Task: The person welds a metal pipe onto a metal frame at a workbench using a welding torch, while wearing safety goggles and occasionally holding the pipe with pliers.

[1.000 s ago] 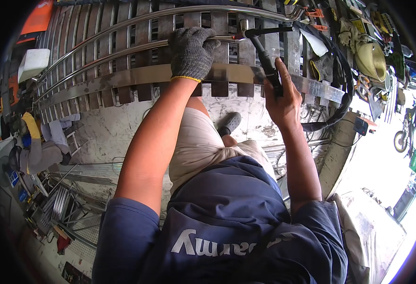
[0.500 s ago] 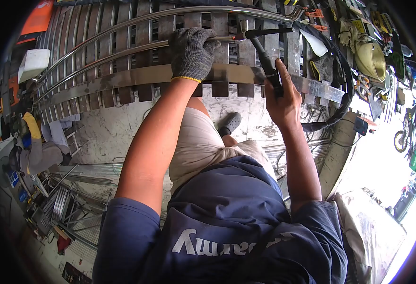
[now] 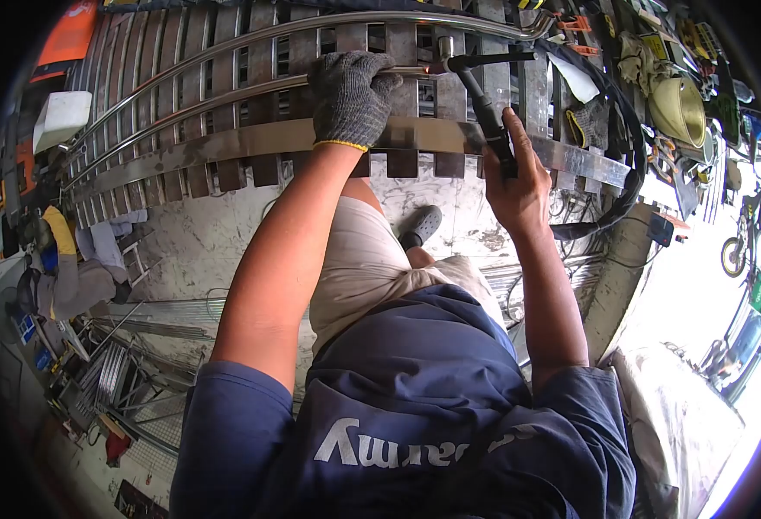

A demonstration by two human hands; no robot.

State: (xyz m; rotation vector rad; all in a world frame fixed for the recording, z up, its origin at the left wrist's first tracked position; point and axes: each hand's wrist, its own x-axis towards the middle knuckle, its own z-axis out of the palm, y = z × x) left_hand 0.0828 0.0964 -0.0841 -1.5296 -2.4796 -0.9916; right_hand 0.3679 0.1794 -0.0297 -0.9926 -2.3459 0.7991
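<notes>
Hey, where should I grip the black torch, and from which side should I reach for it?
Probably by the torch handle, from the body side, where the right hand has it. It is long and slim and slants back toward the body, while the torch head sits by the reddish end of the tube, best kept clear of fingers.

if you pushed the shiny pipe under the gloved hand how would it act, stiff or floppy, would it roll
Probably stiff: the pipe bridges gaps between bench slats without visible sag. Its smooth, shiny surface may make it slippery. It looks round, so it could roll if the left hand let go.
</notes>
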